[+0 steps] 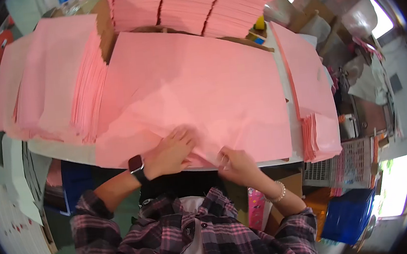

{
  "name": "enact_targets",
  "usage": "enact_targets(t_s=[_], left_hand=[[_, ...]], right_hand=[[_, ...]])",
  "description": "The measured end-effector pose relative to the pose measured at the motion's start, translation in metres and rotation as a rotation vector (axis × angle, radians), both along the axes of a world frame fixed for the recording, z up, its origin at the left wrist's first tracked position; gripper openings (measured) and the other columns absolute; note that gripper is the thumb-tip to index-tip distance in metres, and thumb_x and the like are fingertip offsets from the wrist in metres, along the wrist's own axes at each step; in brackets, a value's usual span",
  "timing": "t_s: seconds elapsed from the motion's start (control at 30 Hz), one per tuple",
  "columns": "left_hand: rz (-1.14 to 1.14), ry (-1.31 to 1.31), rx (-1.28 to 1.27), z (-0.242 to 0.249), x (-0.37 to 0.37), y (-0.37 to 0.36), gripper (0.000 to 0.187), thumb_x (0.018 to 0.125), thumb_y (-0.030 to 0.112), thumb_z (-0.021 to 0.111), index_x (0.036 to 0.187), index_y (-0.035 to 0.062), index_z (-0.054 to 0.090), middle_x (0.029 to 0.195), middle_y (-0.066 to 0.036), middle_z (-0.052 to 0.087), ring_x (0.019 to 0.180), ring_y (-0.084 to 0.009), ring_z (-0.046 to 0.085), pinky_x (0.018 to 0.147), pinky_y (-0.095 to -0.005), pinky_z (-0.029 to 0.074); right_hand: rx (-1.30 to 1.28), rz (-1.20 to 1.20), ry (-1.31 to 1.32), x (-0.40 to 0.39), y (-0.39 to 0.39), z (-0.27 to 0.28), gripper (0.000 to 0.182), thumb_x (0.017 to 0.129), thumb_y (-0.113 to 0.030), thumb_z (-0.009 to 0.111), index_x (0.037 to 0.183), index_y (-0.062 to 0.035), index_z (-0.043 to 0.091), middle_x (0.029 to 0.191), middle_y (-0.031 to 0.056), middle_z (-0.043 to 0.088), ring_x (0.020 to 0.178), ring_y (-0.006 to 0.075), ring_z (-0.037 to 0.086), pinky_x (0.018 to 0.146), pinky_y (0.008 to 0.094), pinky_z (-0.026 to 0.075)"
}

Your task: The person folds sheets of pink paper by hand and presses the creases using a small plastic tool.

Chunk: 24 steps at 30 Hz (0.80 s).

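Large pink sheets (pixel 199 79) cover the middle of the table, with a creased, partly folded part near the front edge. My left hand (pixel 174 151), below a wrist with a dark watch, rests on the folded pink material; its fingers are bent and slightly blurred. To its right, my right hand (pixel 238 165) pinches the near edge of the pink material by the table's front, thumb and forefinger together. A bead bracelet circles the right wrist. The two hands are apart, a short stretch of pink material between them.
Folded pink stacks lie at the left (pixel 54 82) and the right (pixel 305 69). Tall pink piles (pixel 183 8) stand at the back. A plastic bottle (pixel 69 3) is at the back left. Below the table's right side are a white basket (pixel 354 162) and a blue bin (pixel 349 216).
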<state>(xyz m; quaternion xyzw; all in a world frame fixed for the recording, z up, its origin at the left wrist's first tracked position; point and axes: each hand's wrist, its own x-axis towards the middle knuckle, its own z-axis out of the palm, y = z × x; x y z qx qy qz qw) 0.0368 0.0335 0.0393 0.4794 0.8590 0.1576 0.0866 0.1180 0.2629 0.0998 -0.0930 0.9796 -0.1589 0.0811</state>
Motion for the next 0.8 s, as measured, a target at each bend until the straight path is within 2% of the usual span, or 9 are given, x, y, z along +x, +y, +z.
enact_targets(t_s=[0.07,0.1,0.2,0.37,0.43,0.5,0.6,0.7,0.8], left_hand=[[-0.047,-0.065,0.038,-0.021,0.018,-0.021,0.06,0.083,0.017,0.062,0.137,-0.003,0.046,0.146,-0.019,0.043,0.139,-0.0347,0.036,0.118,-0.0431,0.025],[-0.024,-0.074,0.047,-0.023,0.022,-0.031,0.06,0.083,0.017,0.062,0.137,-0.003,0.046,0.146,-0.019,0.043,0.139,-0.0347,0.036,0.118,-0.0431,0.025],[-0.036,-0.015,0.087,-0.021,0.031,-0.06,0.053,0.083,0.005,0.056,0.136,0.001,0.049,0.143,-0.015,0.048,0.138,-0.0303,0.04,0.117,-0.0411,0.028],[-0.037,-0.118,0.305,-0.022,0.032,-0.073,0.049,0.084,0.004,0.054,0.133,0.0012,0.052,0.141,-0.016,0.05,0.138,-0.03,0.039,0.117,-0.0425,0.027],[-0.01,-0.274,0.412,-0.033,0.027,-0.078,0.047,0.091,0.011,0.054,0.137,0.0029,0.047,0.138,-0.014,0.053,0.134,-0.0273,0.045,0.114,-0.0387,0.033],[0.016,-0.344,0.472,-0.043,0.019,-0.082,0.046,0.095,0.014,0.054,0.139,0.0037,0.045,0.136,-0.012,0.054,0.132,-0.0259,0.047,0.112,-0.0368,0.036],[0.486,-1.234,0.432,-0.05,0.004,-0.09,0.043,0.104,0.027,0.046,0.141,0.0058,0.043,0.133,-0.005,0.055,0.12,-0.0181,0.055,0.103,-0.0347,0.046],[0.711,-1.415,0.753,-0.042,-0.001,-0.091,0.045,0.105,0.034,0.043,0.141,0.007,0.043,0.128,-0.001,0.056,0.111,-0.013,0.057,0.095,-0.0333,0.05],[0.781,-1.538,1.008,-0.041,-0.005,-0.089,0.046,0.105,0.038,0.042,0.14,0.0077,0.044,0.125,0.001,0.056,0.107,-0.0105,0.058,0.089,-0.0328,0.052]], right_hand=[[-0.562,0.056,-0.473,0.003,-0.009,0.012,0.011,0.084,-0.007,0.067,0.092,-0.0043,0.062,0.076,0.0035,0.063,0.071,0.0127,0.064,0.062,0.0307,0.051],[-0.55,0.073,-0.489,0.001,-0.008,0.015,0.011,0.084,-0.007,0.067,0.092,-0.0043,0.062,0.076,0.0035,0.063,0.071,0.0127,0.064,0.062,0.0307,0.051],[-0.961,0.147,-0.681,-0.014,0.001,0.024,0.013,0.081,-0.001,0.069,0.094,-0.0036,0.063,0.074,-0.0004,0.06,0.069,0.006,0.057,0.06,0.0261,0.046],[-0.716,0.014,-0.357,-0.061,0.058,0.01,0.019,0.083,0.0,0.066,0.101,-0.0026,0.065,0.083,-0.0005,0.062,0.062,0.0036,0.046,0.054,0.0211,0.036],[-0.587,-0.034,-0.263,-0.078,0.072,-0.005,0.021,0.085,-0.001,0.065,0.105,-0.0017,0.065,0.086,0.0,0.062,0.06,0.0029,0.041,0.052,0.0197,0.032],[-0.932,-0.077,-0.339,-0.093,0.077,-0.015,0.023,0.088,-0.006,0.065,0.11,-0.0002,0.063,0.083,-0.001,0.059,0.057,0.0029,0.039,0.05,0.0199,0.03],[-1.171,-0.152,-0.453,-0.11,0.072,-0.026,0.027,0.089,-0.011,0.065,0.113,0.0011,0.061,0.08,-0.0015,0.057,0.055,0.003,0.037,0.047,0.02,0.028],[-1.307,-0.289,-0.598,-0.122,0.058,-0.036,0.031,0.091,-0.016,0.065,0.115,0.0022,0.059,0.078,-0.0013,0.057,0.053,0.003,0.036,0.045,0.0201,0.027],[-0.956,-0.312,-0.521,-0.136,0.045,-0.05,0.029,0.09,-0.022,0.069,0.108,0.0006,0.063,0.08,0.002,0.061,0.05,0.0053,0.035,0.043,0.0201,0.026]])
